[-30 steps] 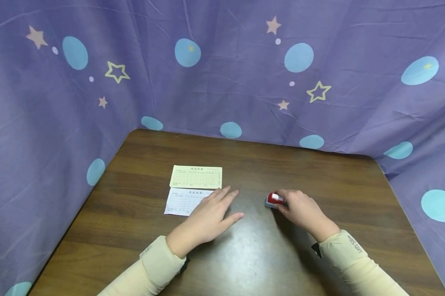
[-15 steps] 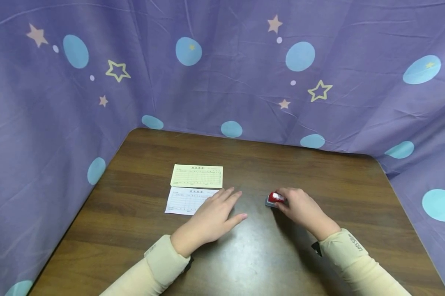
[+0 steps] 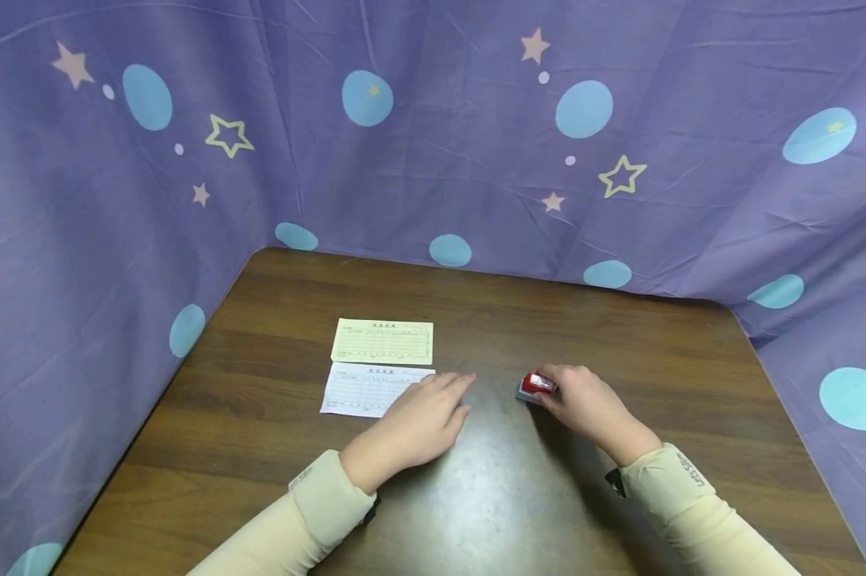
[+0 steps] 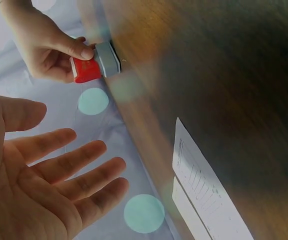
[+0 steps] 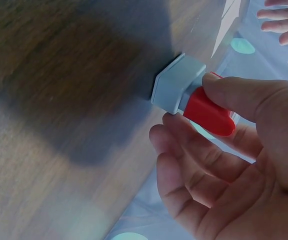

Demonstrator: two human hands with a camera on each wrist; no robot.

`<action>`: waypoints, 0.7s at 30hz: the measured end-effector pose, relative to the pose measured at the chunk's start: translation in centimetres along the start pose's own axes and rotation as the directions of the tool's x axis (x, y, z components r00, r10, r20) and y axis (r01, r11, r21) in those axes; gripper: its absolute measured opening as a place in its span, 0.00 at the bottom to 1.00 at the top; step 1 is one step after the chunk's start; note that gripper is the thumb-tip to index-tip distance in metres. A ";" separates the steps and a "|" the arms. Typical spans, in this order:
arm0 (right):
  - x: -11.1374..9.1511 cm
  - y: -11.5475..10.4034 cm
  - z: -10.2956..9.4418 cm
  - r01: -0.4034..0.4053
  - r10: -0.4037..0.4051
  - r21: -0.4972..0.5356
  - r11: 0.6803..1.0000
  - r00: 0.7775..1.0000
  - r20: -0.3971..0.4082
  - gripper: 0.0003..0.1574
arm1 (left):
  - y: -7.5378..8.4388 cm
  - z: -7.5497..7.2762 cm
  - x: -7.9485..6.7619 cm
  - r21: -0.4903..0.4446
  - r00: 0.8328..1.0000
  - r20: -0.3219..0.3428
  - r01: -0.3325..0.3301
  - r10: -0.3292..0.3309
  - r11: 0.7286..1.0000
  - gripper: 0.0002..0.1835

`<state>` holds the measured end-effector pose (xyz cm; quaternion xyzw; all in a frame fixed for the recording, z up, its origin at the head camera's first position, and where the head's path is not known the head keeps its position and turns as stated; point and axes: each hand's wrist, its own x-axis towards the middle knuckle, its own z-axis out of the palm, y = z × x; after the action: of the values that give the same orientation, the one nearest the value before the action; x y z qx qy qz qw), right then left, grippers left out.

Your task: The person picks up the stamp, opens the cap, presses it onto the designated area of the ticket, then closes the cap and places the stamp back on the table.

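Observation:
My right hand (image 3: 587,408) pinches a small self-inking stamp (image 5: 206,112) by its red top, thumb on one side and fingers on the other. The stamp's grey base (image 5: 179,82) is at the table surface in the right wrist view. My left hand (image 3: 414,420) holds nothing; its fingers are extended over the right part of a white printed form (image 3: 361,390). In the left wrist view the left palm and spread fingers (image 4: 86,182) show above the table. Just beyond the white form lies a yellow printed form (image 3: 382,342), its whole face visible.
Both forms lie on a brown wooden table (image 3: 260,448), left of its middle. A purple curtain (image 3: 433,120) with stars and blue dots surrounds the table's far and side edges. Cream sleeves with wrist bands cover both forearms.
My left hand has shifted slightly right and toward me, its thumb drawn closer to the fingers, so more of the white form shows. My right hand and the stamp stay in place.

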<state>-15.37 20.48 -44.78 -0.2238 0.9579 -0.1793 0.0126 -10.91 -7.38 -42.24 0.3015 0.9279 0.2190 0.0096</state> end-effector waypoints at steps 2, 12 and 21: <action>0.0 0.0 0.0 -0.005 0.005 -0.002 1.000 1.000 0.007 0.18 | 0.0 0.2 0.0 -0.002 1.000 0.001 -0.004 0.004 1.000 0.25; -0.3 0.2 0.0 0.013 -0.013 -0.007 1.000 1.000 -0.018 0.14 | -0.2 0.5 0.1 -0.010 1.000 -0.006 -0.005 0.005 1.000 0.26; -0.7 -0.4 -0.2 0.038 -0.036 0.049 0.998 0.998 -0.049 0.11 | 0.0 0.5 0.3 0.007 1.000 -0.015 -0.007 0.007 1.000 0.24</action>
<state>-14.58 20.57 -44.50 -0.2367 0.9489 -0.2087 -0.0079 -11.09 -6.97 -42.67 0.3033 0.9277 0.2179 0.0008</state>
